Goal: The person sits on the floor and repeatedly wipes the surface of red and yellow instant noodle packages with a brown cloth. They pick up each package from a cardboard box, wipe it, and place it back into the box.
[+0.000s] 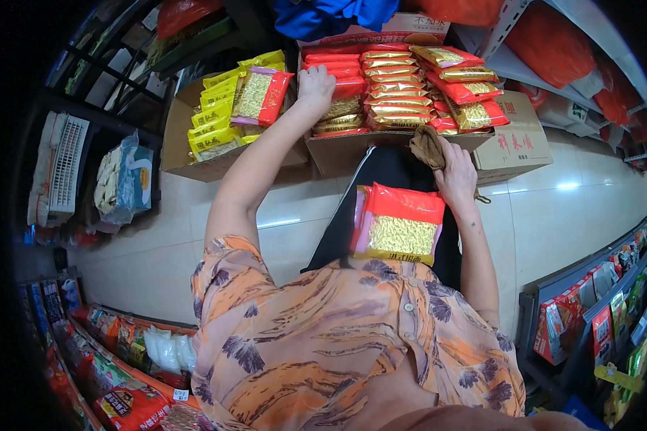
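My left hand [317, 86] reaches into an open cardboard box [345, 153], its fingers over the red noodle packets [348, 86] in the left row. The fingertips are hidden, so whether they grip a packet does not show. A crumpled brown cloth [427, 148] is held in my right hand [457, 172] at the box's front edge. On my lap lies a small stack of red-and-clear noodle packets [401, 223]. Gold-and-red packets [396, 91] stand in a middle row, with more packets [463, 81] piled loosely on the right.
Left of that box, another carton [186, 140] holds yellow packets [213, 116] with a red noodle packet [261, 97] on top. A closed carton [517, 134] sits at right. Shelves of packaged goods [598, 301] flank me, and tiled floor [296, 215] lies below.
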{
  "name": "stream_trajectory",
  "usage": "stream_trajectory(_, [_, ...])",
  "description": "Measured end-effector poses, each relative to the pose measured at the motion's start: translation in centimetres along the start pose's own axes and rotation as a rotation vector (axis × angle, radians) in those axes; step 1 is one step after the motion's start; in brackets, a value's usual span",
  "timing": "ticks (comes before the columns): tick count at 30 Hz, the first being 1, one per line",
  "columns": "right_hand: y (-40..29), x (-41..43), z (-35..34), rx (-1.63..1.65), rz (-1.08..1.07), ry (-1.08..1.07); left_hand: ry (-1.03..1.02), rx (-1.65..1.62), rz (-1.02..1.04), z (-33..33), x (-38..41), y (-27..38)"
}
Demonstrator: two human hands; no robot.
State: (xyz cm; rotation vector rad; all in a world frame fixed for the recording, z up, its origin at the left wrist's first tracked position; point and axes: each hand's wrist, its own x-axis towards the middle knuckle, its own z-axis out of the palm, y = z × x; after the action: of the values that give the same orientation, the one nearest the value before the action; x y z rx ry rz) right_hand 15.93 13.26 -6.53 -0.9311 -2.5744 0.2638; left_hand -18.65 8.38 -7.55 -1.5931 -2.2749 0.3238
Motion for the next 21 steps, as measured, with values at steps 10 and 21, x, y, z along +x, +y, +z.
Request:
stream_trajectory(10, [0.1,-0.1,0.1,-0.014,-0.022,0.045,0.136,0.034,0.007,0.7,0.4,-1.0])
stream_trajectory(21, [0.5,-0.1,0.4,-0.003,-0.027,0.075,0.130,-0.110,0.004,-1.8,-0.1,-0.2])
